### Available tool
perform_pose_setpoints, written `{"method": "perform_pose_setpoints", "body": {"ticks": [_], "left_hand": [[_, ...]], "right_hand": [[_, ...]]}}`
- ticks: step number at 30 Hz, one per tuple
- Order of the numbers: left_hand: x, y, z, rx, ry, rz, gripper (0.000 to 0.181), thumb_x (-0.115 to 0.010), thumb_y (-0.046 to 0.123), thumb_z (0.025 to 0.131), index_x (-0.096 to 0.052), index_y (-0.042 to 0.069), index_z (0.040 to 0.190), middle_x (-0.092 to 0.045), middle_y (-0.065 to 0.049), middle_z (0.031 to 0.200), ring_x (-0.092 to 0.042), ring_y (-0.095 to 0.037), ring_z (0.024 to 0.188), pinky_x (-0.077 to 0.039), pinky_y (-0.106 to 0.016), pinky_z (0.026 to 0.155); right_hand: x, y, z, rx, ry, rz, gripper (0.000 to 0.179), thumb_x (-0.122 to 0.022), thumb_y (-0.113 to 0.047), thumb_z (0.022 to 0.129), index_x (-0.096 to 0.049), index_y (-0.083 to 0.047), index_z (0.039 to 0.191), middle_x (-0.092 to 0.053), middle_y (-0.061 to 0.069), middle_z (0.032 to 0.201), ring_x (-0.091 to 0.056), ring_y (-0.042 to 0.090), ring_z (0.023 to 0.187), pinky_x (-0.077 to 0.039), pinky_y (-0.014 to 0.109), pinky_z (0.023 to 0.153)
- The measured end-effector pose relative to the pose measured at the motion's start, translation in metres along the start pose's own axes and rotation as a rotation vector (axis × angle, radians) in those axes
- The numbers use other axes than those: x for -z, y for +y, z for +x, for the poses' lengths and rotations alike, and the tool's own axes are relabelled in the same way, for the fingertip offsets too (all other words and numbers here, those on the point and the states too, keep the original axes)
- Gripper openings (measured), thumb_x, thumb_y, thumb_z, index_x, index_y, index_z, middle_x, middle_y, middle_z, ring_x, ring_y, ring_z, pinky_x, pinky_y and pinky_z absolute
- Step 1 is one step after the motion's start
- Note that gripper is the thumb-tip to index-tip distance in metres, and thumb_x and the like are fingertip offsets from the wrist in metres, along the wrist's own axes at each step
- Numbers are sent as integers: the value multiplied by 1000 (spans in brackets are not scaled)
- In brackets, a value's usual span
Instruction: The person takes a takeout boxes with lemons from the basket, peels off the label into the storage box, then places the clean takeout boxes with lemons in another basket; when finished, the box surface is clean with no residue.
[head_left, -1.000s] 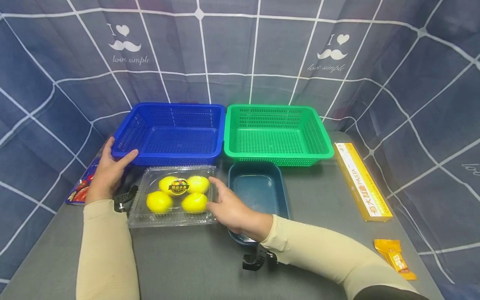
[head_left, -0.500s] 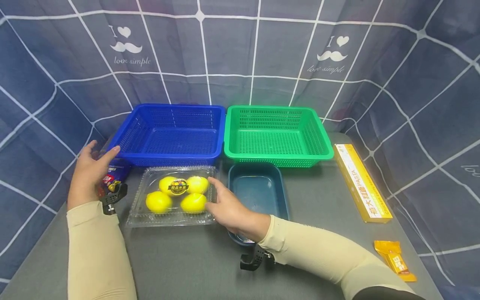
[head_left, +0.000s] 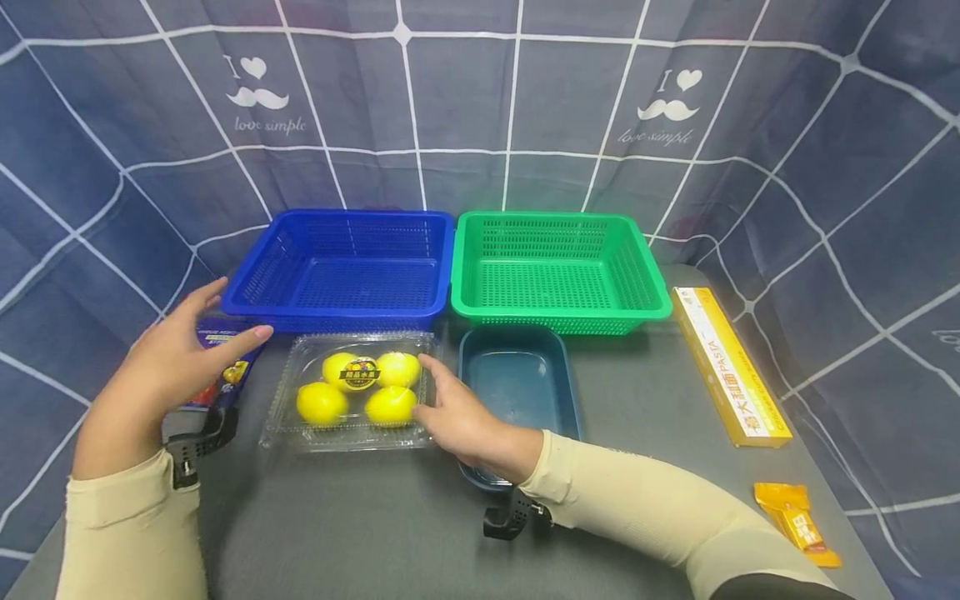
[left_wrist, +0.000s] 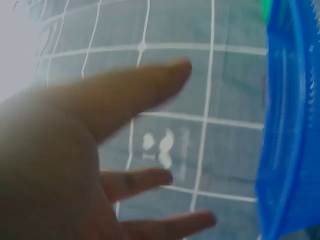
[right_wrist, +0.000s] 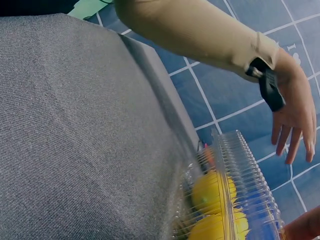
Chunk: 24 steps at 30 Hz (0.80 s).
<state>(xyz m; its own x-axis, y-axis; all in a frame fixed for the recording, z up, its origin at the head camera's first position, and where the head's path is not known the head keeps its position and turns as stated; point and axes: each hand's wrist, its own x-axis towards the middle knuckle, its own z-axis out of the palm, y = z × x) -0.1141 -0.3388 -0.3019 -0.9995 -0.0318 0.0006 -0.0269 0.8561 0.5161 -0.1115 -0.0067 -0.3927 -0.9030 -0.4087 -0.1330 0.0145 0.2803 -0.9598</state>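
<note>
My right hand (head_left: 461, 417) grips the right side of a clear plastic box of lemons (head_left: 288, 408). Its thumb and index finger show at the box's edge; the other fingers are hidden. Several yellow lemons (head_left: 321, 404) lie inside, under a lid with a dark label. In the right wrist view, lemons (right_wrist: 207, 192) show through the ribbed wall. My left hand (head_left: 168, 367) hovers with spread fingers over a dark blue package (head_left: 236, 371) on the left, partly covering it. Nothing is held in that hand; the left wrist view shows its fingers (left_wrist: 145, 182) apart.
A blue basket (head_left: 337, 321) and a green basket (head_left: 555, 317) stand side by side at the back. A dark teal tray (head_left: 517, 379) sits right of the lemons, partly under my right forearm. Farther right lie a pasta box (head_left: 731, 367) and a small orange packet (head_left: 798, 523).
My left hand has drawn away from the blue basket's left corner, back toward me and left, showing more of the dark blue package. My right hand stays at the lemon box, which shifts only slightly.
</note>
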Motion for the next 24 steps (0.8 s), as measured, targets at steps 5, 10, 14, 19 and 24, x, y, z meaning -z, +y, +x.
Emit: {"method": "perform_pose_setpoints", "body": {"ticks": [5,10,14,19,24], "left_hand": [[-27,-15,-13,-168,-77,-97,109,-79,39,96,-4,13,171,-17,-33,167,-36,-64,135,-31,-81,101],[-60,-35,-19,-282,-91,-227,106,-84,23,93,-12,16,171,-15,-27,170,-16,-58,149,-16,-84,108],[-76,-45,-18,-299,-102,-289,104,-83,18,93,-15,20,171,-12,-26,171,-17,-60,148,-16,-85,106],[-84,-50,-16,-272,-123,-332,103,-81,19,94,-14,29,171,-4,-23,173,-15,-63,147,-19,-84,107],[-92,-53,-12,-272,-144,-354,104,-80,20,95,-11,29,171,-1,-22,173,-10,-58,151,-16,-80,111]], "right_hand": [[0,0,0,0,6,-8,79,-64,7,95,-30,-7,165,-55,24,137,-55,28,118,-31,51,120],[-1,0,0,-4,3,-7,78,-64,7,96,-30,-7,165,-47,26,150,-47,33,136,-26,51,122],[-2,0,0,2,-3,-2,78,-63,8,96,-29,-7,166,-35,25,162,-34,35,148,-22,52,123],[-2,0,-1,8,-8,10,79,-61,8,96,-28,-6,166,-26,22,168,-26,35,152,-20,53,123],[-2,1,-1,10,-9,14,79,-61,8,96,-27,-6,166,-26,22,168,-29,35,151,-20,54,123]]}}
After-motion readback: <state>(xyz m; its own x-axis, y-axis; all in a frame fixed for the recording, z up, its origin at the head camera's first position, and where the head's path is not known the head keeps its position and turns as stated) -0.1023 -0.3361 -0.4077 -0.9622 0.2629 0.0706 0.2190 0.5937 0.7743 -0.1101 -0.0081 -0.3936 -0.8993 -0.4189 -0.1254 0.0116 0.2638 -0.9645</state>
